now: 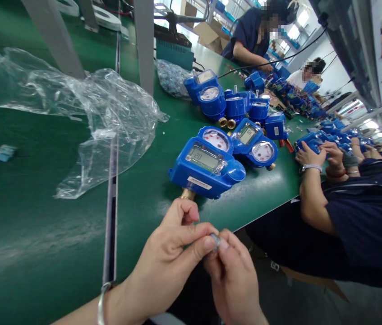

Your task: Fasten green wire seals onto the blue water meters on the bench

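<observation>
My left hand (173, 253) and my right hand (233, 271) meet at the table's front edge. Their thumbs and fingertips pinch a small clear bluish plastic piece (215, 241) between them, mostly covered by the fingers. Just beyond, a blue water meter (202, 169) lies with its display and dial facing up. Its brass pipe end (187, 194) points toward my left hand's knuckles; whether they touch I cannot tell. A second blue water meter (255, 143) lies right behind it, also face up.
Several more blue meters (211, 97) stand farther back beside a bag of small bluish pieces (173, 79). Crumpled clear plastic film (109, 117) covers the left side, near a metal strip (111, 216). Co-workers' hands (310, 155) handle meters at right; another person (251, 38) works behind.
</observation>
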The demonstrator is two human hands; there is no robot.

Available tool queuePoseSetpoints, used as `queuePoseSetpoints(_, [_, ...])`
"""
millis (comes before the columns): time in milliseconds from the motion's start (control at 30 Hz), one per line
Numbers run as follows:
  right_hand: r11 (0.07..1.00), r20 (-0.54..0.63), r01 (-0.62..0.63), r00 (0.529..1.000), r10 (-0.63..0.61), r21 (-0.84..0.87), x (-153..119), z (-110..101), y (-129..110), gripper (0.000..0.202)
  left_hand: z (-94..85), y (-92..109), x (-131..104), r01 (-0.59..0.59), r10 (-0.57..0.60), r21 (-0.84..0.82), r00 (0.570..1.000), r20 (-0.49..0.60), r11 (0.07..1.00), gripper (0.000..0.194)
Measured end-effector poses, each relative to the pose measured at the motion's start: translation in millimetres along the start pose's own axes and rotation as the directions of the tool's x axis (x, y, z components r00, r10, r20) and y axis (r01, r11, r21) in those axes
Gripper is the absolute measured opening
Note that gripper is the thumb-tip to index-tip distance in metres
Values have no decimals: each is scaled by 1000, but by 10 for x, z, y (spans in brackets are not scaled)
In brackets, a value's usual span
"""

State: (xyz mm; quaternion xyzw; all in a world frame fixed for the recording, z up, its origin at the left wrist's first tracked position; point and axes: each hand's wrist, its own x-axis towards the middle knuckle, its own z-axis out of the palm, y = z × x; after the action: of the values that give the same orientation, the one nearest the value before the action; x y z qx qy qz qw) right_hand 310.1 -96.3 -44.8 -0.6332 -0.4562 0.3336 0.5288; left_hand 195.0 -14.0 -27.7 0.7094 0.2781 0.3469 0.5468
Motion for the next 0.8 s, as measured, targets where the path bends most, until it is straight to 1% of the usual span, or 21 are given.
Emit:
queuePoseSetpoints(33, [992,41,-83,996,79,98,-4,9,4,34,-2,-2,-4,-5,5,12,1000,3,1000,24])
queuePoseSetpoints(67, [987,45,-104,994,99,121,-13,18,11,32,-5,-5,-5,-10,10,23,1000,-1,1000,24])
queuePoseSetpoints(100, [996,13,-52,999,52,65,-25,23,22,27,-8,-7,-5,-9,9,30,1000,-14,1000,23])
queuePoseSetpoints(133, [998,-43,49,998,-51,-47,-38,25,36,19,-10,-7,-2,-6,7,33,1000,-29,999,22])
queuePoseSetpoints(167, [970,-92,162,979,-181,-182,-48,24,49,15,-10,-7,2,1,0,31,999,-44,1000,20])
queuePoseSetpoints(200, [924,-120,246,949,-291,-293,-52,21,60,17,-9,-5,7,11,-10,24,999,-50,1000,20])
queuePoseSetpoints(233, [902,-131,276,933,-334,-332,-48,16,65,17,-6,-3,12,18,-17,14,999,-48,1000,20])
queuePoseSetpoints(267, [917,-135,259,941,-310,-303,-37,11,63,12,-2,1,16,23,-23,7,999,-41,1000,20])
queuePoseSetpoints(300, [951,-126,206,963,-239,-231,-20,6,56,13,2,4,18,26,-25,4,999,-35,1000,20])
queuePoseSetpoints(333, [984,-84,119,988,-130,-130,0,1,45,21,6,6,20,23,-22,4,999,-28,1000,21])
queuePoseSetpoints(400, [998,49,-46,998,44,49,34,-6,26,32,10,8,22,18,-18,13,1000,-16,1000,21])
queuePoseSetpoints(433, [994,86,-74,994,67,76,42,-11,26,33,11,7,23,20,-20,17,1000,-15,1000,22])
queuePoseSetpoints(467, [997,82,-51,996,47,53,43,-16,34,31,10,4,25,25,-25,19,1000,-17,1000,21])
queuePoseSetpoints(533, [988,-7,103,994,-105,-116,27,-27,73,20,9,-4,30,36,-36,10,999,-20,999,19])
queuePoseSetpoints(600, [882,-96,298,930,-354,-366,13,-36,119,20,10,-15,38,45,-45,-4,999,-14,999,18])
queuePoseSetpoints(633, [834,-107,346,897,-428,-430,13,-37,135,21,12,-19,43,49,-49,-9,999,-8,999,18])
queuePoseSetpoints(667, [835,-111,352,895,-433,-422,22,-36,143,17,14,-22,48,51,-52,-12,999,-6,999,19])
queuePoseSetpoints(700, [891,-117,307,925,-363,-335,38,-33,142,10,17,-23,53,53,-53,-10,999,-3,999,20])
queuePoseSetpoints(733, [963,-96,207,970,-225,-173,59,-29,135,13,20,-22,57,51,-51,-4,999,1,999,21])
queuePoseSetpoints(767, [998,-20,59,998,-58,31,82,-26,124,20,22,-19,61,44,-44,9,999,6,999,22])
queuePoseSetpoints(800, [970,87,-103,993,86,221,105,-28,113,24,25,-16,62,35,-36,27,999,16,999,22])
